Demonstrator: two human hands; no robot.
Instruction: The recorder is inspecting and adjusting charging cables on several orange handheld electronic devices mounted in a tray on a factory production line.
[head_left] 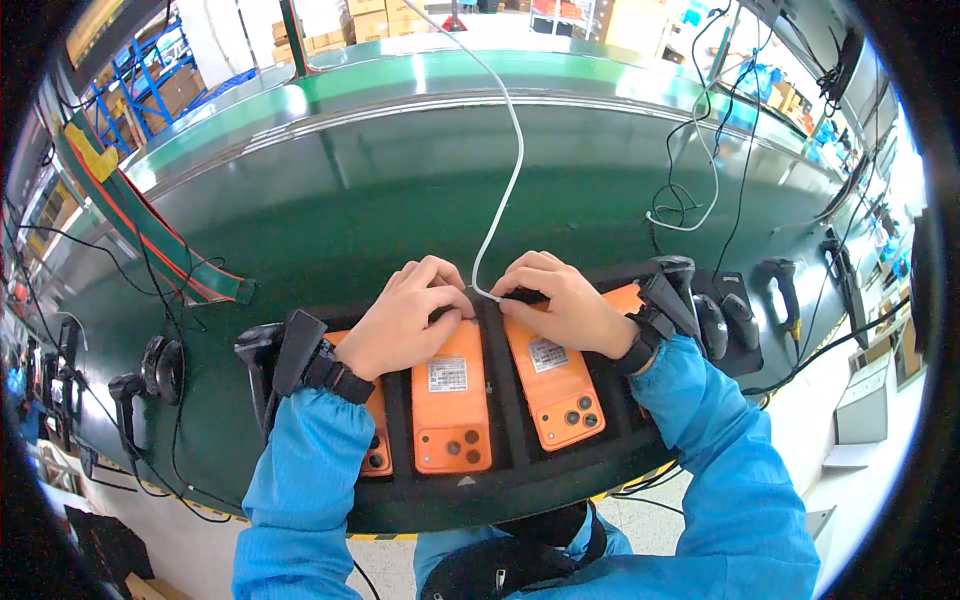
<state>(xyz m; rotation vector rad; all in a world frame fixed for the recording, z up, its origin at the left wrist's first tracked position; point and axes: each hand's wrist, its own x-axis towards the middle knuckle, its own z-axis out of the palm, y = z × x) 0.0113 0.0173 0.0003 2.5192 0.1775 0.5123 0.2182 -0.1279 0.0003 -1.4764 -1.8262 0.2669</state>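
Orange phones lie camera-end toward me in a black tray (510,440). My left hand (405,315) is closed, its fingertips bunched at the far end of the middle-left orange phone (450,405); what they pinch, if anything, is hidden. With thumb and fingers closed, my right hand (565,305) pinches the end of a white cable (510,180) at the far end of another orange phone (560,395), which sits slightly askew. The plug itself is covered by my fingers. A third orange phone (377,440) is partly covered by my left forearm, and one more shows beyond my right hand.
Black handheld scanners stand on both sides, one scanner (125,410) at far left and another scanner (785,295) at right. A dark green belt surface (400,190) stretches behind the tray. Loose black cables (675,180) hang at the right. A green post (150,220) rises at left.
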